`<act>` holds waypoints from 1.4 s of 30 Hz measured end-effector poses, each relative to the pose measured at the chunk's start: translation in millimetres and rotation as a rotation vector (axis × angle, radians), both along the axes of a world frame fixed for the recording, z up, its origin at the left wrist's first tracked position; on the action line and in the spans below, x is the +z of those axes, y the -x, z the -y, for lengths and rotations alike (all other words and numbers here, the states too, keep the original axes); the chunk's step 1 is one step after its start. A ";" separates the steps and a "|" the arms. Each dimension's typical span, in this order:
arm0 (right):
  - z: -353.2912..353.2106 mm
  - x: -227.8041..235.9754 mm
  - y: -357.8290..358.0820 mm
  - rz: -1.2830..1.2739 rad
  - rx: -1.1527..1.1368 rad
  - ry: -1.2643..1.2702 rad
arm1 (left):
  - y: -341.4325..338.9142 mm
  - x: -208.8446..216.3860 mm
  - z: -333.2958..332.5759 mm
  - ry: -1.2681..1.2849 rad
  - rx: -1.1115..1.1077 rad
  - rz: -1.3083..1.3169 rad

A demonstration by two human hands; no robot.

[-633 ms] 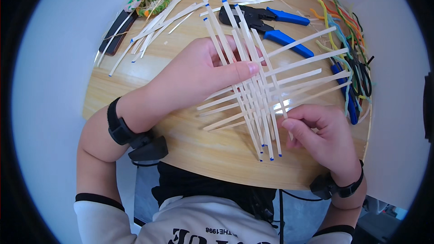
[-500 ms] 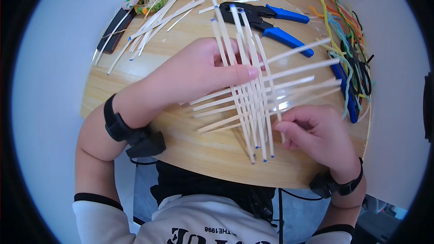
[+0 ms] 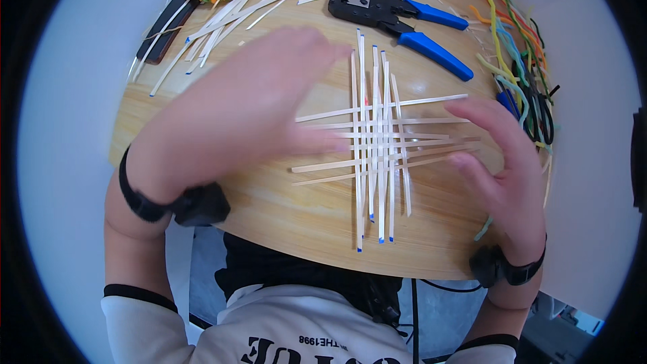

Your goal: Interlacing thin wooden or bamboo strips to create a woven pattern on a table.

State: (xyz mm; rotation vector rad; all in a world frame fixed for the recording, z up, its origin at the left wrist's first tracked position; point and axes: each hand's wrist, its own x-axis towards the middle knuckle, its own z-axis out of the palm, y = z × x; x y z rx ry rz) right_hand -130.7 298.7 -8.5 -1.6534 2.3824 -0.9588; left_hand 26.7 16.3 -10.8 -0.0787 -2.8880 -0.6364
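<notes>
Seemingly well begun but unfinished. Find, flat on the pale wood-grain table, an open lattice of thin cream-coloured flat strips, some blue-tipped, below a black crimping tool with blue handles. Would judge the basic crossing laid, with wide gaps left to close and long, uneven ends left to secure. Note more loose cream strips at upper left, outside the lattice. See the left hand blurred, spread wide beside the lattice; cannot tell about contact. See the right hand half open around the right-hand ends, without a visible pinch.
</notes>
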 end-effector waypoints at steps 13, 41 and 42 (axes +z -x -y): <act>15.6 -12.2 1.7 -0.007 0.124 -0.312 | -15.3 -2.9 -32.6 0.142 -0.146 0.101; 19.8 -26.3 -7.8 -0.126 0.051 -0.212 | -9.5 -11.2 -43.8 0.218 -0.105 0.050; 17.7 -25.7 -5.8 -0.093 0.080 -0.209 | -9.8 -12.1 -43.2 0.211 -0.103 0.034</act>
